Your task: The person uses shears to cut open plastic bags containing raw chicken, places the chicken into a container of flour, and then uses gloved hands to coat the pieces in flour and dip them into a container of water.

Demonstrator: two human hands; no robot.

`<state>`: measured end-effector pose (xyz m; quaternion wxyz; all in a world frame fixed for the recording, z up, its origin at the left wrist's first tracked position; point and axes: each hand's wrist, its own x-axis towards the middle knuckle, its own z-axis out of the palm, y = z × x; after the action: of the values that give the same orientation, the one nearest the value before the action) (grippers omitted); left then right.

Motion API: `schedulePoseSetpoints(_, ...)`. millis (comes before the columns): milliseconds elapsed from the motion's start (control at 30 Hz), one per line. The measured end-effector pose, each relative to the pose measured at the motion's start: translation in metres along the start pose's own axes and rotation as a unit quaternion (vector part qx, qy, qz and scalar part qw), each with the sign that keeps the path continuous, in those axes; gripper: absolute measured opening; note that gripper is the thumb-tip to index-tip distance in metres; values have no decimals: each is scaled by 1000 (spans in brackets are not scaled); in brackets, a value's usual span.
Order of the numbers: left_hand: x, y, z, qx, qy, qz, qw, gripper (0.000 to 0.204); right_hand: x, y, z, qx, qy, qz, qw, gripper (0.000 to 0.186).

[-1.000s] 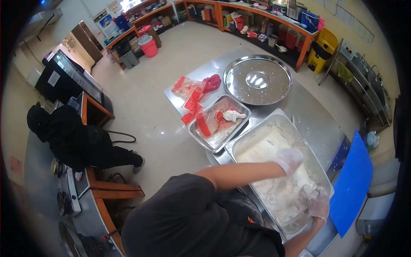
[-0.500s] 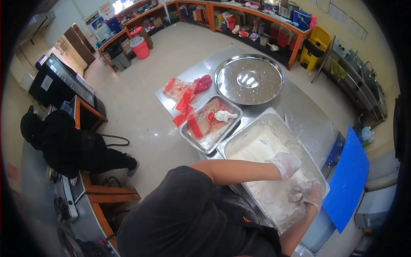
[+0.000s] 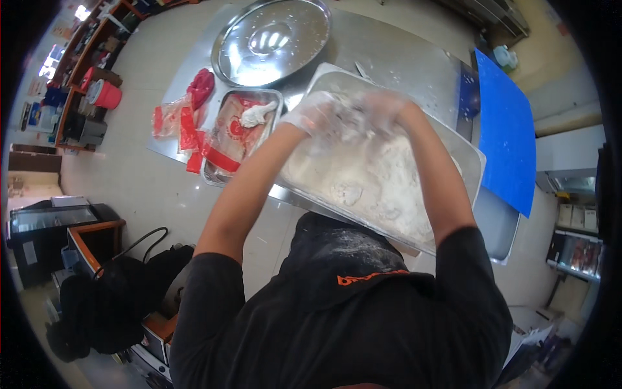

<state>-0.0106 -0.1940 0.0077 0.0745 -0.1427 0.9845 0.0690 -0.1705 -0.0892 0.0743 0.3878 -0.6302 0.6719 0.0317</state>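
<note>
A large steel tray point(image 3: 468, 159) full of white flour and floured pieces lies on the steel table in front of me. Both my hands wear thin clear gloves dusted with flour. My left hand point(image 3: 316, 113) and my right hand point(image 3: 382, 107) are raised together above the far end of the tray, fingers closed around a floured lump point(image 3: 350, 118) pressed between them. The motion blurs them, so the lump's shape is unclear.
A smaller steel tray point(image 3: 214, 174) to the left holds red wrappers and one white floured piece point(image 3: 254, 115). More red packets point(image 3: 181, 126) lie beside it. A round steel platter point(image 3: 272, 40) sits at the far side. A blue board point(image 3: 508, 129) stands right. A seated person in black is at lower left.
My hands have come up out of the flour and moved together toward the tray's far end. The camera has tipped forward and closer to the table.
</note>
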Motion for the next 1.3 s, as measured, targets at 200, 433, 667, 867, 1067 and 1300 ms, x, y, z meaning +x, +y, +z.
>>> schedulePoseSetpoints(200,-10,-7,5,50,189,22,980,34,99,68,35,-86,186,-89,975,34)
schedulePoseSetpoints(433,-52,45,-25,-132,-46,-44,989,30,-48,125,71,-101,76,40,991,55)
schedulePoseSetpoints(667,-31,97,114,-130,-245,149,949,30,-24,148,142,-171,48,111,978,58)
schedulePoseSetpoints(867,-11,82,150,-183,-139,77,970,32,-27,206,189,-179,174,-6,968,32)
schedulePoseSetpoints(1067,16,49,187,-237,-52,39,969,33,-51,106,136,-145,129,-80,978,33)
schedulePoseSetpoints(1300,4,82,139,-55,-111,83,989,21,-47,97,163,-79,88,-60,991,57)
